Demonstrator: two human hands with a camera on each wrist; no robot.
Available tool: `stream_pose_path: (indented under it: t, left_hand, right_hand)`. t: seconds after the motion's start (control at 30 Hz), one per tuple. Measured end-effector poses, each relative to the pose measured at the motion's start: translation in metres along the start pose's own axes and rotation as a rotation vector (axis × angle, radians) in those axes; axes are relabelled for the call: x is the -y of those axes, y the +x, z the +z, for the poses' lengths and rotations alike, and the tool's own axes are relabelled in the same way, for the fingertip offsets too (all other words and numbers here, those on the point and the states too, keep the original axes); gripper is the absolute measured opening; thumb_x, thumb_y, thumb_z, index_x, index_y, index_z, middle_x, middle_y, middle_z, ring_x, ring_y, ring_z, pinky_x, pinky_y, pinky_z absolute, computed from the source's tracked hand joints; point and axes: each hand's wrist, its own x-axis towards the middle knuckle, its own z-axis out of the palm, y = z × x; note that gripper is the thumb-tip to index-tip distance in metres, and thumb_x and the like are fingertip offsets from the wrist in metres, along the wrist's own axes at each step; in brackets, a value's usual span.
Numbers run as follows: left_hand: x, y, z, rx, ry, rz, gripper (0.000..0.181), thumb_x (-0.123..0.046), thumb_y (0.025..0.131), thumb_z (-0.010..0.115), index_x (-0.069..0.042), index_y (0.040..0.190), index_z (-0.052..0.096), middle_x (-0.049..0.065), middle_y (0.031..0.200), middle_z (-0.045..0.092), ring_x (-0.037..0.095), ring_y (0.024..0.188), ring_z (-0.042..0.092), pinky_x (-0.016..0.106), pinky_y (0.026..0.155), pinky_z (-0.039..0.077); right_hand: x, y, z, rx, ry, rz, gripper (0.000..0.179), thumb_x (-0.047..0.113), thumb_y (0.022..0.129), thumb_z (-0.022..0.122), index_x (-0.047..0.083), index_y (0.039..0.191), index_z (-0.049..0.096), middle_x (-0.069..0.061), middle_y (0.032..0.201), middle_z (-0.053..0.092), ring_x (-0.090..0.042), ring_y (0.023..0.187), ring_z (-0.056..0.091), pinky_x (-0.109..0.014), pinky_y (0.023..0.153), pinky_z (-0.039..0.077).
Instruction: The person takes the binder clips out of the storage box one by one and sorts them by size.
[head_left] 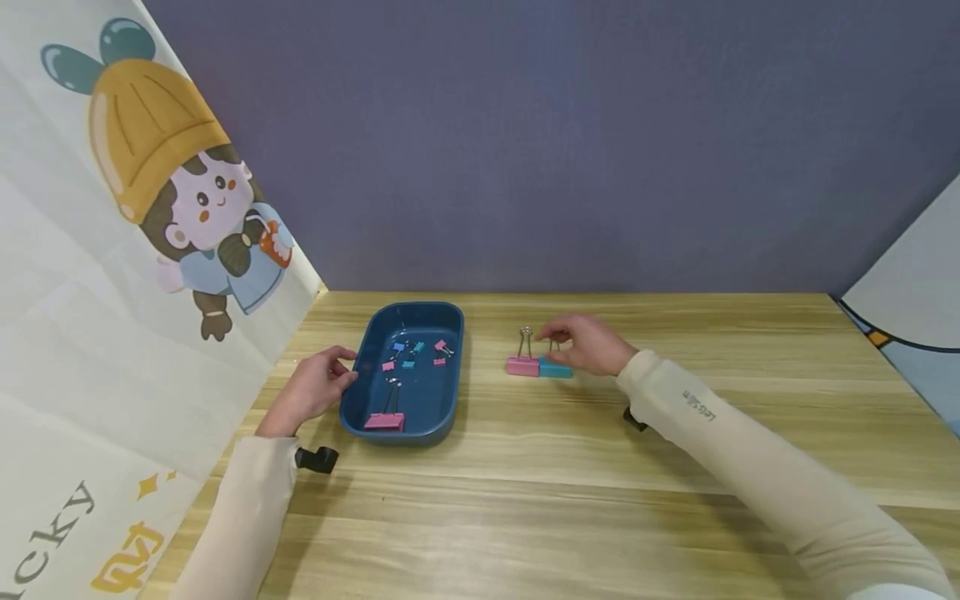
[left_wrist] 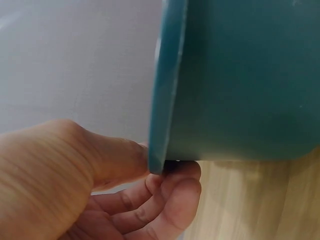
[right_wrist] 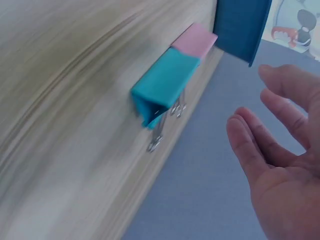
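Note:
My left hand (head_left: 318, 385) is at the left rim of a dark blue plastic tray (head_left: 450, 421). In the left wrist view, the thumb and fingers (left_wrist: 182, 200) pinch the edge of that tray. My right hand (head_left: 588, 343) hovers by a large teal binder clip (head_left: 557, 370), its fingers parted and nothing between them. Against the teal clip stands a large pink binder clip (head_left: 522, 367), end to end with it, wire handles pointing to the back. The right wrist view shows the teal clip (right_wrist: 167, 75) apart from the fingers.
Inside the tray lie a large pink binder clip (head_left: 385, 422) and several small clips (head_left: 408, 364) in pink, teal and blue. A dark grey-blue panel (head_left: 562, 150) rises behind the wooden table (head_left: 525, 517). A printed white sheet (head_left: 67, 333) hangs on the left.

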Motion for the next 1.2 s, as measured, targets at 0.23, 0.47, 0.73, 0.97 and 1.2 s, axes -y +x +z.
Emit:
stream_pose_path:
  t: [0.23,0.47,0.73,0.97,1.2]
  left_hand:
    - [0.001,0.000,0.000,0.000,-0.018,0.000,0.032,-0.007,0.093,0.058,0.003,0.122,0.052,0.012,0.085,0.060,0.020,0.064,0.055,0.030,0.059,0.050]
    - [0.005,0.002,0.002,-0.006,-0.043,0.001,0.031,-0.008,0.093,0.059,0.003,0.122,0.053,0.013,0.086,0.061,0.019,0.064,0.057,0.030,0.059,0.050]
    - [0.006,0.003,0.003,-0.003,-0.045,-0.016,0.032,-0.008,0.094,0.058,0.001,0.124,0.052,0.013,0.088,0.061,0.019,0.064,0.057,0.030,0.059,0.051]
    - [0.006,0.002,0.003,-0.016,-0.059,0.017,0.032,-0.008,0.093,0.059,0.002,0.122,0.053,0.012,0.086,0.062,0.018,0.063,0.057,0.030,0.058,0.050]
    - [0.006,0.000,0.003,-0.025,-0.053,0.022,0.031,-0.008,0.092,0.061,0.002,0.120,0.054,0.012,0.084,0.062,0.019,0.062,0.058,0.030,0.057,0.051]
  right_hand:
    - [0.017,0.011,0.007,-0.019,-0.003,-0.054,0.030,0.010,0.082,0.074,0.008,0.112,0.068,-0.009,0.111,0.064,-0.029,0.099,0.060,-0.044,0.085,0.048]
    - [0.035,0.026,0.017,-0.011,0.026,-0.085,0.029,0.016,0.083,0.073,0.011,0.112,0.068,-0.003,0.107,0.065,-0.021,0.097,0.061,-0.041,0.085,0.048]
    - [0.061,0.039,0.032,-0.018,-0.016,-0.157,0.029,0.019,0.083,0.074,0.010,0.110,0.069,-0.002,0.107,0.066,-0.015,0.094,0.060,-0.033,0.085,0.049]
    - [0.080,0.049,0.053,0.019,0.081,-0.235,0.026,0.013,0.083,0.073,0.010,0.109,0.069,-0.003,0.106,0.066,-0.020,0.096,0.061,-0.036,0.085,0.050]
    - [0.102,0.058,0.070,0.099,0.116,-0.228,0.023,0.015,0.086,0.071,0.012,0.109,0.068,0.000,0.108,0.062,-0.017,0.098,0.060,-0.034,0.085,0.049]
